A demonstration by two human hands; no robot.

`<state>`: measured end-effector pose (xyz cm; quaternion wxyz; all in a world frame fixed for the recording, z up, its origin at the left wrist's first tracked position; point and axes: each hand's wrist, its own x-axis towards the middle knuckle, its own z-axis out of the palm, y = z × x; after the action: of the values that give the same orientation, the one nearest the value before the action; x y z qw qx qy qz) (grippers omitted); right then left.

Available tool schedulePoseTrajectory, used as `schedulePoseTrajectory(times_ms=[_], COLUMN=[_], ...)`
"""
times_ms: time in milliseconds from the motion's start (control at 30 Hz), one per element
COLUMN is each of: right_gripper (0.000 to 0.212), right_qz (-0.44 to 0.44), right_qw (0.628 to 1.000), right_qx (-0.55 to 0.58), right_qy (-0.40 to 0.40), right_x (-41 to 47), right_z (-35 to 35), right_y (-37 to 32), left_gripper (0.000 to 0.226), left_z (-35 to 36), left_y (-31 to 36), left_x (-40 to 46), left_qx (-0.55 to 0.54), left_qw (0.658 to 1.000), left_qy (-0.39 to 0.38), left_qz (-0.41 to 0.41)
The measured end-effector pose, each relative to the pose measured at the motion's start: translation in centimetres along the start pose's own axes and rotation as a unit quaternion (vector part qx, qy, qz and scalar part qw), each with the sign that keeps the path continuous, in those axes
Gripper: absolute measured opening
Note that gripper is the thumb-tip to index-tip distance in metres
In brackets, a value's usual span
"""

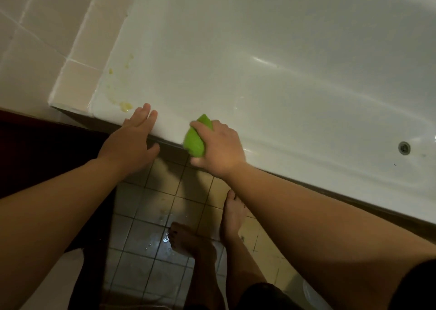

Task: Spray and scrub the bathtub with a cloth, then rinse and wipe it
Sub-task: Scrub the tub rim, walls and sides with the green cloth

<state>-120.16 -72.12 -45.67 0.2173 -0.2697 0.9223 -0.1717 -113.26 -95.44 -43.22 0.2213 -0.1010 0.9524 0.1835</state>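
Observation:
A white bathtub [271, 57] fills the upper part of the head view, its near rim running from lower left to right. Yellowish smears [125, 105] lie on the tub's left corner rim. My right hand [218, 148] grips a bunched green cloth [194, 140] and holds it against the near rim. My left hand [135, 137] rests flat on the rim just left of it, fingers straight and spread. The tub's drain [404, 148] sits at the far right on the tub floor.
Beige wall tiles [35, 38] border the tub at the left. Below the rim is a wet tiled floor [146, 234] with my bare feet [212, 229] on it. A dark surface [47, 149] stands at the left beside the tub.

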Motion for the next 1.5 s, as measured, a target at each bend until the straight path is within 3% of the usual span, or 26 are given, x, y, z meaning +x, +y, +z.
schedulePoseTrajectory(times_ms=[233, 333, 467, 667, 767, 900, 1133, 1267, 1367, 1500], right_gripper=[0.088, 0.086, 0.083, 0.089, 0.091, 0.089, 0.093, 0.093, 0.098, 0.114], right_qz=[0.105, 0.158, 0.167, 0.049, 0.019, 0.000, 0.126, 0.158, 0.096, 0.084], right_qw=[0.994, 0.987, 0.984, 0.999, 1.000, 1.000, 0.990, 0.986, 0.995, 0.994], right_qx=[-0.008, -0.021, -0.035, -0.019, 0.005, 0.003, -0.054, -0.058, -0.037, 0.068], right_qy=[0.022, 0.035, 0.051, 0.016, 0.008, 0.024, 0.019, 0.006, -0.011, -0.017], right_x=[-11.9, -13.5, -9.9, 0.5, 1.8, -3.0, -15.1, -13.0, -8.2, -4.4], right_z=[-4.4, -4.5, -2.8, 0.0, 0.5, -0.3, -5.2, -4.6, -2.5, -2.1], right_y=[14.0, 15.7, 10.4, -2.1, -2.7, 4.2, 18.2, 14.1, 7.5, 3.8], left_gripper=[0.075, 0.077, 0.079, 0.079, 0.076, 0.077, 0.077, 0.078, 0.079, 0.080], left_z=[-0.3, -0.5, -1.0, -0.7, -0.8, -1.2, -1.3, -1.2, -1.0, -0.9], left_y=[0.9, 1.3, 1.8, 1.1, 0.8, 0.6, 0.9, 1.0, 1.0, 1.0], left_x=[0.7, 1.2, 2.1, 2.5, 2.5, 2.6, 2.8, 2.8, 2.7, 2.6], left_qx=[0.025, 0.031, 0.013, -0.008, -0.015, 0.001, 0.014, 0.015, 0.016, 0.019], left_qw=[0.999, 0.999, 1.000, 0.999, 0.999, 0.999, 0.999, 0.998, 0.998, 0.999], left_qy=[0.021, 0.012, -0.003, -0.005, -0.001, -0.023, -0.041, -0.044, -0.041, -0.037], left_qz=[0.012, 0.014, 0.026, 0.034, 0.038, 0.037, 0.031, 0.036, 0.034, 0.032])
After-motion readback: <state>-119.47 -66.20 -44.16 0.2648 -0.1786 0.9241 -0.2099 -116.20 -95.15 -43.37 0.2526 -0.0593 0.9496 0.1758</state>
